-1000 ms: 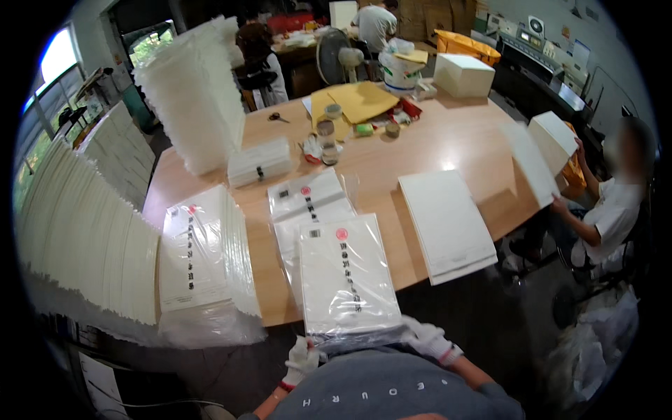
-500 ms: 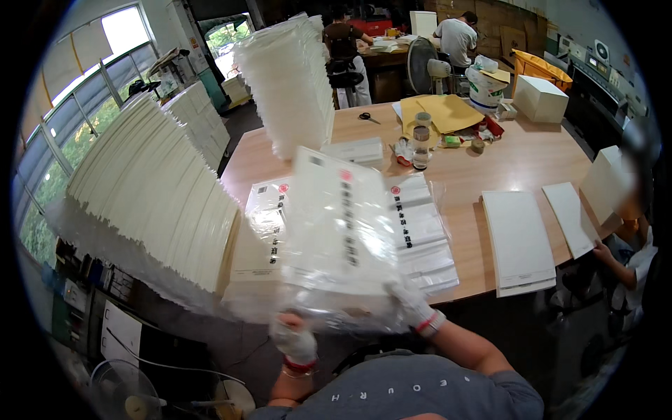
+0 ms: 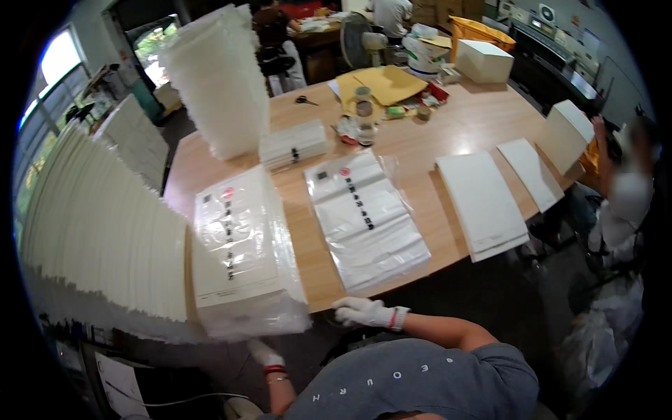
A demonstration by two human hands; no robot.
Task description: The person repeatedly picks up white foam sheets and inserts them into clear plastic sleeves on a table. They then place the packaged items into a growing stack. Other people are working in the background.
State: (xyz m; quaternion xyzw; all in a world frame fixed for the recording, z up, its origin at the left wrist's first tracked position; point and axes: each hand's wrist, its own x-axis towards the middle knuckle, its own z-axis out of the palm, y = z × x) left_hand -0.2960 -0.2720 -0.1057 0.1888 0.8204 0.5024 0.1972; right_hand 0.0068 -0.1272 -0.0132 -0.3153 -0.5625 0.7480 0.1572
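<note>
My right hand (image 3: 367,312), in a white knit glove with a red-striped cuff, is just off the table's front edge. Its fingers stretch leftward, and nothing shows in them. Just beyond it lies a pile of flat clear plastic bags (image 3: 367,224) printed with dark lettering and a red mark. My left hand (image 3: 266,353), gloved too, is low beside the near end of a stack of bagged white paper (image 3: 234,245); its fingers are blurred and partly hidden by the loose plastic there. The top packet of that stack lies flat, its open plastic end overhanging the edge.
Tall stacks of bagged paper stand at left (image 3: 98,238) and far left (image 3: 217,84). White paper piles (image 3: 483,203) lie to the right, near a seated person (image 3: 626,189). Scissors (image 3: 305,101), a clear bottle (image 3: 364,119) and yellow envelopes (image 3: 385,85) are farther back.
The bagged packet that both hands held up now lies on the left stack. My right hand has let go and moved left; my left hand has dropped lower. The view has turned rightward.
</note>
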